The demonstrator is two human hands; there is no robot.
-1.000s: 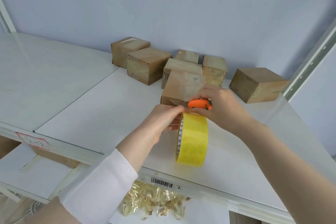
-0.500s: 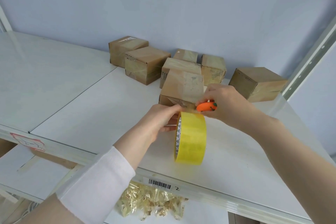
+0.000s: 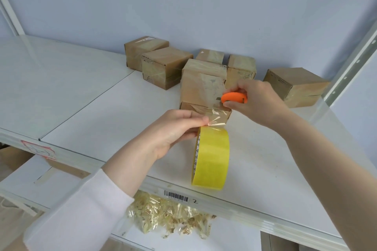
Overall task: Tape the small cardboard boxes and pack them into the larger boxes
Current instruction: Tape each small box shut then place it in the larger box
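Two hands going: by the front edge of the white shelf (image 3: 102,120), the left hand (image 3: 173,130) is clamping a yellow roll of packing tape (image 3: 212,159), pinching its loose strip. Beyond, the right hand (image 3: 257,102) is gripping a rounded orange cutter (image 3: 234,97) against the small brown cardboard box (image 3: 204,89). It's looking light, stiff and tape-slick, so I'd be grabbing its sides. More taped boxes (image 3: 167,67) are lining the back edge.

Bright even light, soft shadows, wide-angle edge bending
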